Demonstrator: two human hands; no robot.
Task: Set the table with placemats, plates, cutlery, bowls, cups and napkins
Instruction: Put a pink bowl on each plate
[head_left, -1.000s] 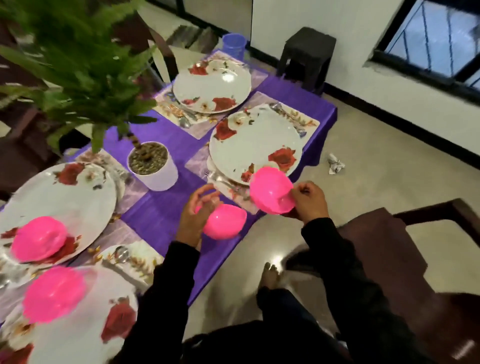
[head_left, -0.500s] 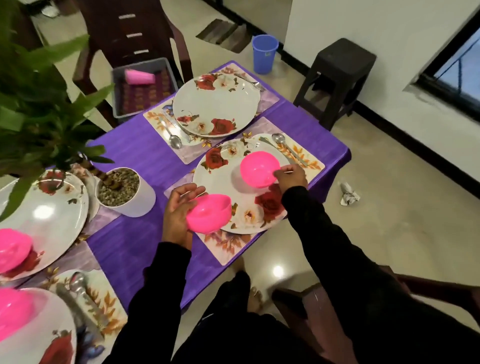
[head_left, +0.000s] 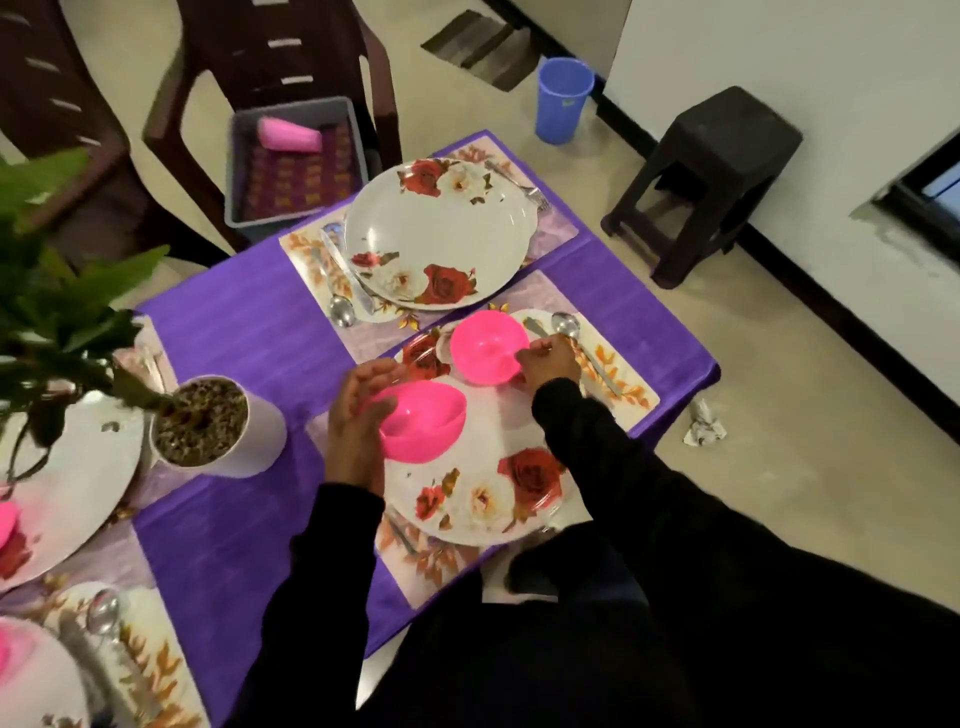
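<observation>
Pink plastic bowl (head_left: 488, 347) pinched at rim by right hand (head_left: 548, 358), over far edge of near floral plate (head_left: 483, 483) | left hand (head_left: 358, 415) cups second pink bowl (head_left: 422, 421), plate's left side | bare far plate (head_left: 441, 234) beyond, nearer right hand

Dim, cool indoor light gives the scene a soft, slightly grainy look. A pale sheen lies on the far plate (head_left: 439, 234) and the floor (head_left: 779, 493). Wide-angle bending curves the wall (head_left: 779, 52). The plant (head_left: 47, 312) at the left edge is blurred.
</observation>
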